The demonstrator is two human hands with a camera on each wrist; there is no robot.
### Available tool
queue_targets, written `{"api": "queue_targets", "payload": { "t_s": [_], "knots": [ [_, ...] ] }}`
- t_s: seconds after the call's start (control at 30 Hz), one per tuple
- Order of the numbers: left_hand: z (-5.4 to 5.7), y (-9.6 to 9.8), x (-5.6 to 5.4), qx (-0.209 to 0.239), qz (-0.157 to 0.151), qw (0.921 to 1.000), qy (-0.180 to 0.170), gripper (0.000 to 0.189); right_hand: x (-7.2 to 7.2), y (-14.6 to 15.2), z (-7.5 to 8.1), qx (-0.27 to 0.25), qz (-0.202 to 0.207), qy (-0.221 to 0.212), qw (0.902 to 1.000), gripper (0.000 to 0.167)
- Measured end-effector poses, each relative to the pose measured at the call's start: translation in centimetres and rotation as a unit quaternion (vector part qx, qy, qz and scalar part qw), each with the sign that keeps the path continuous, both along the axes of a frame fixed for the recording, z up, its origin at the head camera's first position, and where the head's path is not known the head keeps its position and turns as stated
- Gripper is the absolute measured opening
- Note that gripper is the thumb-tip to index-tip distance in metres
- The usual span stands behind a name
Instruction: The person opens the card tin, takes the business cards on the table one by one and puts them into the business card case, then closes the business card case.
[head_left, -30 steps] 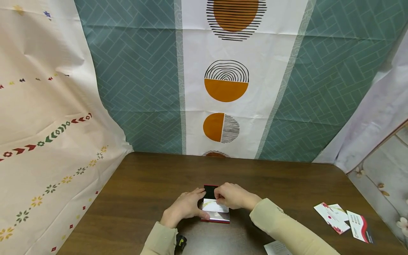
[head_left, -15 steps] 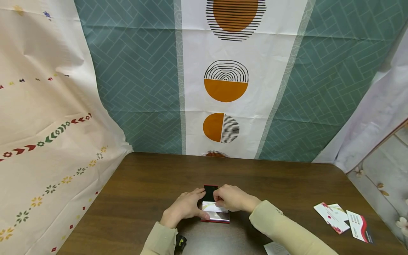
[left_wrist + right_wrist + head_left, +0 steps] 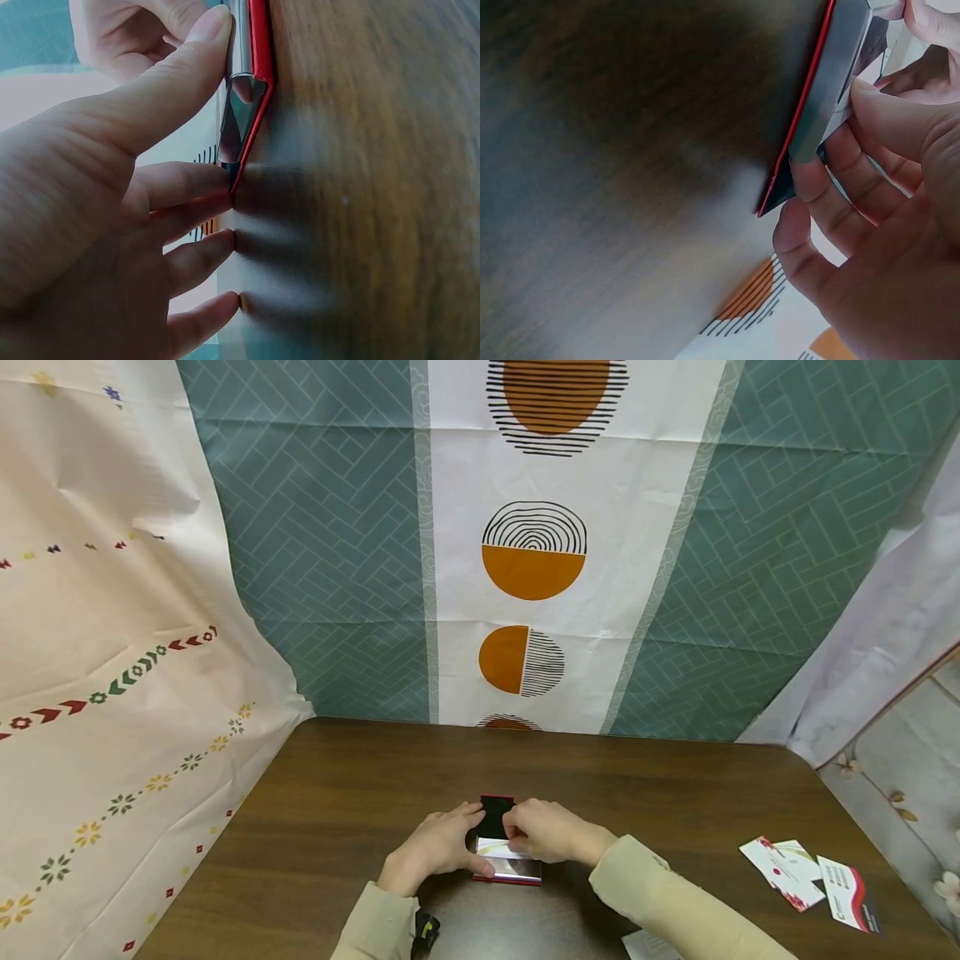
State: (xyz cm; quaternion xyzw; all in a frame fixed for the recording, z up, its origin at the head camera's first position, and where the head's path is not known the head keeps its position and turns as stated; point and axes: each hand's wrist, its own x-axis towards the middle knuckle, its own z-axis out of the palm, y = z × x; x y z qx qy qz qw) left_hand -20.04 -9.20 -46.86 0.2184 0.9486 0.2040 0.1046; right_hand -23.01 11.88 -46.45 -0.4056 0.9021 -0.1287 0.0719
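A red business card case (image 3: 519, 871) lies open on the table, its black-lined lid (image 3: 494, 815) folded back on the far side. In the left wrist view its shiny metal box and red cover (image 3: 261, 37) stand edge-on. My left hand (image 3: 435, 847) holds the case from the left, thumb on the near metal part and fingers by the hinge and lid. Curled over the right side, my right hand (image 3: 551, 832) pinches a white business card (image 3: 492, 847), which lies partly in the metal box. The right wrist view shows the thumb (image 3: 889, 116) on the card.
On the right of the brown table (image 3: 360, 768) lie several loose business cards (image 3: 783, 868). Another white card (image 3: 649, 945) is partly under the right sleeve. A small black and yellow object (image 3: 426, 932) sits by the left sleeve. Patterned cloth hangs behind the table.
The right hand has moved slightly toward the near side with the card, which now shows less of its length above the metal box. My left hand has stayed in place on the case.
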Motion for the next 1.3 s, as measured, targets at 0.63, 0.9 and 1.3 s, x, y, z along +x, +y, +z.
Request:
{"api": "queue_targets", "payload": {
  "t_s": [0.63,0.9,1.3],
  "knots": [
    [-0.1,0.0,-0.2,0.000,-0.003,1.0000,0.003,0.088,0.7,0.1,-0.1,0.000,0.005,0.086,0.9962,0.022],
    [-0.2,-0.1,0.1,0.000,0.004,1.0000,0.000,0.089,1.7,0.2,-0.3,-0.006,0.015,0.108,0.9941,0.012],
    [-0.3,0.0,-0.1,0.006,0.006,1.0000,-0.004,0.089,3.5,4.8,1.2,-0.006,0.024,0.062,0.9978,0.033]
  ]
}}
